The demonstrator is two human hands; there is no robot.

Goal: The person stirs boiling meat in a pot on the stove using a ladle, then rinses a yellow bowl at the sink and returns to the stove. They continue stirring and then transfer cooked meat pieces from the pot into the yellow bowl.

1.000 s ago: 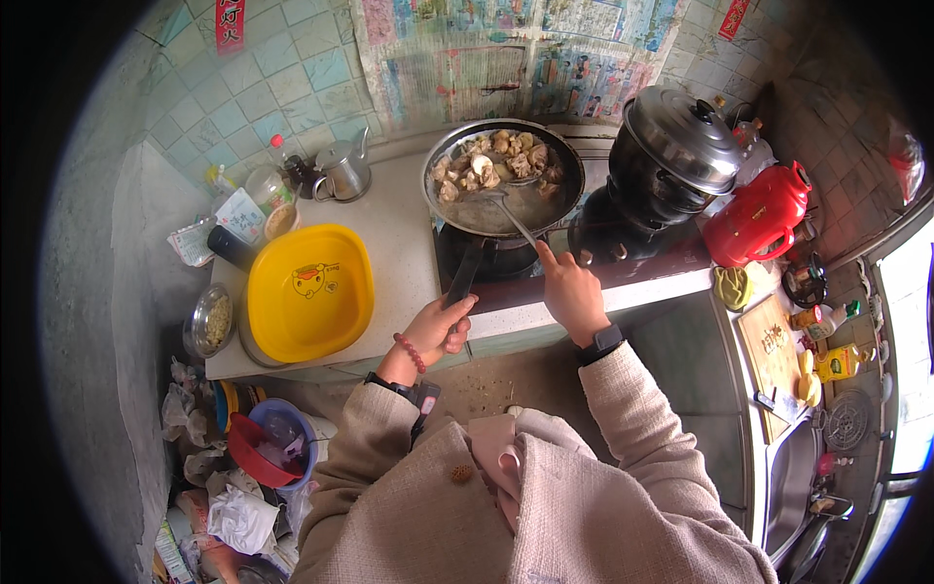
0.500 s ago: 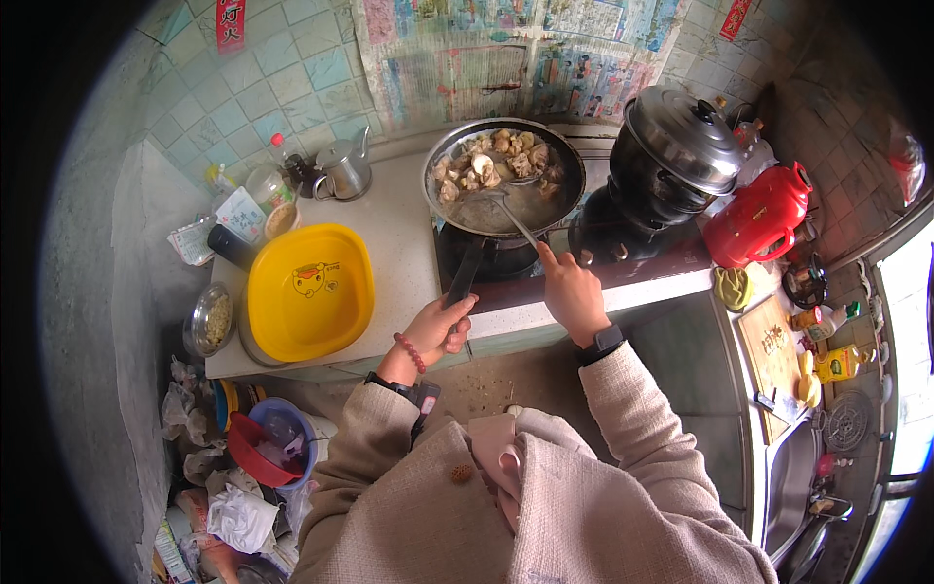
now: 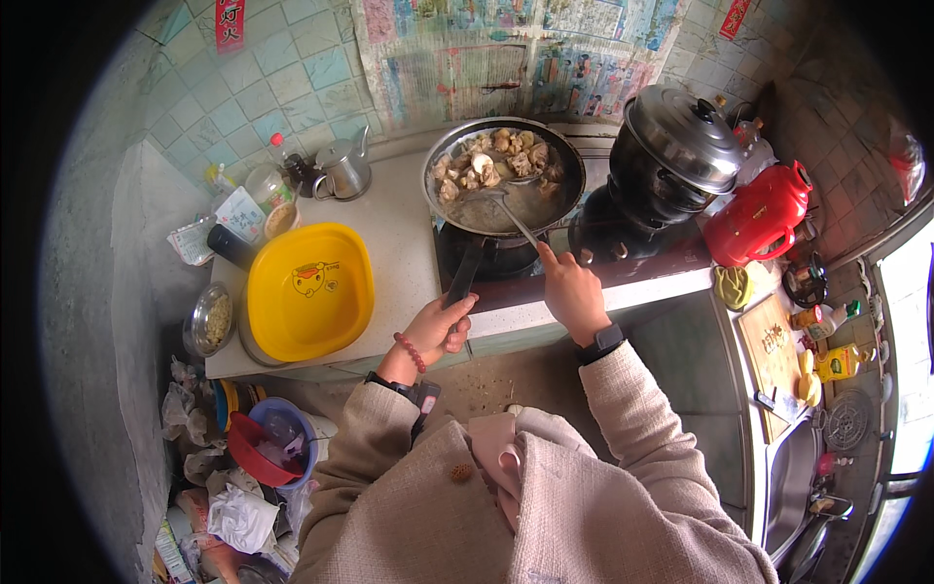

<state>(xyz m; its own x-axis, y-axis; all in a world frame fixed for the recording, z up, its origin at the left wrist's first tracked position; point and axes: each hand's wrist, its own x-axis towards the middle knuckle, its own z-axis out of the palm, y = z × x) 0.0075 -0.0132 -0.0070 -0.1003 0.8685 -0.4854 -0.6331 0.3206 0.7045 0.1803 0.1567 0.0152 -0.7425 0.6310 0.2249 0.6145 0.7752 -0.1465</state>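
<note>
Left hand (image 3: 440, 329) fingers curled round wok handle (image 3: 465, 274); right hand (image 3: 572, 292) pinching spatula (image 3: 506, 209) handle; both unmoved since before; stirring meat pieces (image 3: 496, 165) continues steadily.

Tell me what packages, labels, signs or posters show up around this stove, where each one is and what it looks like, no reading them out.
Printed paper sheets: on the tiled wall behind the pan, pale, multicoloured.
Red paper strip: upper left wall, narrow, upright.
Second red strip: upper right wall, slanted.
White-labelled flat packet: counter's left edge, beside the yellow square basin.
Yellow bottle: far right, by the wooden cutting board.
</note>
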